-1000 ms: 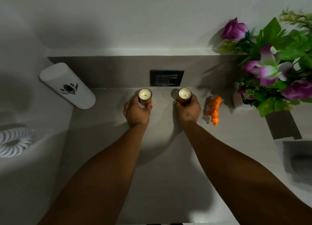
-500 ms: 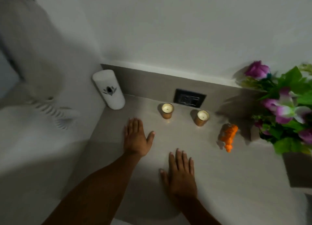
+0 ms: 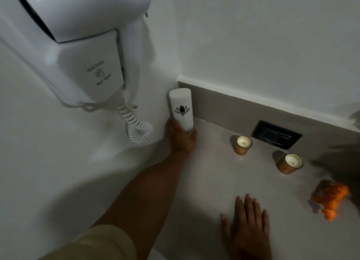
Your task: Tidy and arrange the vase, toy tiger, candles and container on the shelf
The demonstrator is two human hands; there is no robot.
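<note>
Now the left hand (image 3: 182, 137) is wrapping round the base of the white container (image 3: 181, 108), which is standing upright in the back-left corner of the shelf (image 3: 210, 181), close vs. the side wall. Fingers are curled on it, thumb on the near side. It's looking like smooth hard plastic, prob. light & tall, so tippy and a bit slick; gripping low w/ a full wrap is suiting it. The right hand (image 3: 247, 232) is lying flat & open on the shelf, holding nothing. Both candles (image 3: 243, 144) are sitting near the back wall, the toy tiger (image 3: 331, 198) far right, blurred.
</note>
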